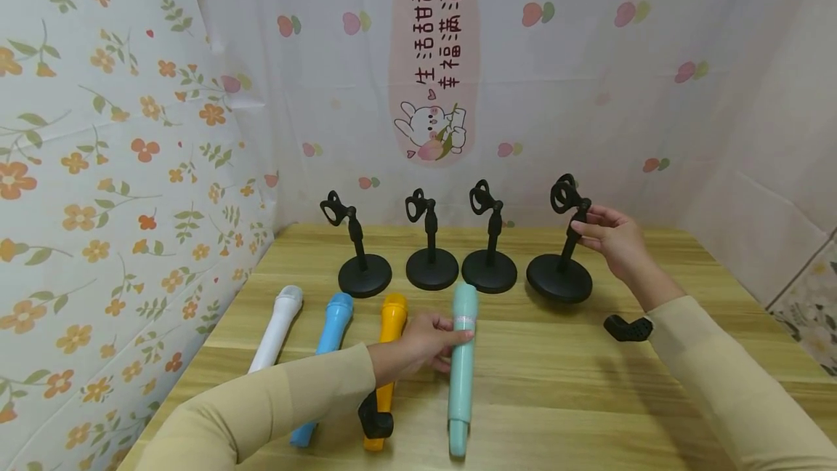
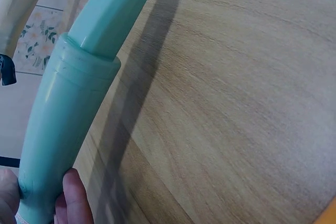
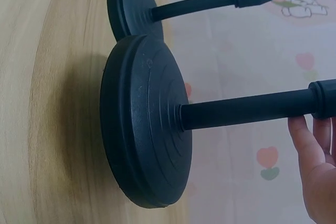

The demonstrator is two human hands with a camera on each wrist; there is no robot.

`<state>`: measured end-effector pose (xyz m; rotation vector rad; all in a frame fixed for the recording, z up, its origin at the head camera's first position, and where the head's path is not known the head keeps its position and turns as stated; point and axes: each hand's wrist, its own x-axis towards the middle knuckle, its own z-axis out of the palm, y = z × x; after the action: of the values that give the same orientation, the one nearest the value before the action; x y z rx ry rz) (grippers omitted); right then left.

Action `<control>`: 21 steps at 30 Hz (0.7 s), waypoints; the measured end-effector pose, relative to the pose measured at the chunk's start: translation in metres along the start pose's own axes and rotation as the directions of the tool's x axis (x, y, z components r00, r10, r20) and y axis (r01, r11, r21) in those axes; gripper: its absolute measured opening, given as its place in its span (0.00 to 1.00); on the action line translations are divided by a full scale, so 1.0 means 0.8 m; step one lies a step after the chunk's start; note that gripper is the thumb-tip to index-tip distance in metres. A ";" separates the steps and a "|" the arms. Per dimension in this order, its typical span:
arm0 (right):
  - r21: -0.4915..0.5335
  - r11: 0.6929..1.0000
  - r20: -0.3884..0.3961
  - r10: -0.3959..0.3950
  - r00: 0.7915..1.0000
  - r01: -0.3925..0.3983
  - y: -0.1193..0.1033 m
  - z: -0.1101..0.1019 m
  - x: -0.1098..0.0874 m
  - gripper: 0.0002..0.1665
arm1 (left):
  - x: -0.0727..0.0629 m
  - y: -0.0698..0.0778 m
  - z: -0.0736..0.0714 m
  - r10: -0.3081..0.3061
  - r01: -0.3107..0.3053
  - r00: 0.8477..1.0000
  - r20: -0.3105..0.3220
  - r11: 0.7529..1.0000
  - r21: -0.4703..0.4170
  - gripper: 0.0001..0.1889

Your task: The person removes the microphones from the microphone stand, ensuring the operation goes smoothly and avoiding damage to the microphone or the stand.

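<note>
My left hand (image 1: pixel 428 344) grips a mint-green microphone (image 1: pixel 463 369) below its head, thumb across the front. In the left wrist view the microphone's tail end (image 2: pixel 107 19) points up, with its shadow on the wood beside it. My right hand (image 1: pixel 611 238) pinches the upper post of the rightmost black microphone stand (image 1: pixel 561 278), just under its clip. That stand leans slightly, and the right wrist view shows its round base (image 3: pixel 147 124) tilted over the table with a shadow below. Left of the green microphone lies an orange microphone (image 1: pixel 392 318), partly hidden by my left arm.
Three more black stands (image 1: pixel 365 275) (image 1: pixel 431 269) (image 1: pixel 489 271) line the back of the wooden table (image 1: pixel 536 398). A blue microphone (image 1: pixel 335 325) and a white microphone (image 1: pixel 277 329) lie at the left. A patterned cloth (image 1: pixel 314 93) hangs behind the table.
</note>
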<state>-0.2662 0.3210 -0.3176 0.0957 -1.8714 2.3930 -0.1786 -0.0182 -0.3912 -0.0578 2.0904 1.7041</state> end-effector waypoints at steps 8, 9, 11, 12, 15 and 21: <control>-0.003 1.000 -0.036 0.012 0.999 -0.012 0.009 -0.005 0.008 0.12 | 0.000 -0.004 0.003 -0.005 0.005 1.000 -0.007 0.999 0.037 0.15; -0.007 1.000 -0.041 0.013 0.999 -0.013 0.010 -0.005 0.008 0.12 | 0.000 -0.004 0.003 -0.003 0.003 1.000 -0.010 0.999 0.041 0.15; -0.013 1.000 -0.050 0.014 0.999 -0.015 0.011 -0.006 0.010 0.12 | 0.000 -0.005 0.003 -0.004 0.004 1.000 -0.011 0.999 0.048 0.15; -0.014 1.000 -0.053 0.014 0.998 -0.015 0.012 -0.006 0.011 0.12 | 0.000 -0.006 0.003 -0.005 0.006 1.000 -0.011 0.999 0.051 0.15; -0.023 1.000 -0.063 0.013 0.998 -0.015 0.013 -0.007 0.012 0.12 | 0.000 -0.006 0.003 -0.009 0.009 1.000 -0.011 0.998 0.059 0.15; -0.034 0.999 -0.073 0.019 0.997 -0.021 0.016 -0.008 0.014 0.13 | 0.001 -0.006 0.002 -0.016 0.017 1.000 -0.007 0.997 0.075 0.15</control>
<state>-0.2789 0.3250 -0.3302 -0.0132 -1.8898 2.3416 -0.1775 -0.0179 -0.3959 -0.0572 2.1502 1.6162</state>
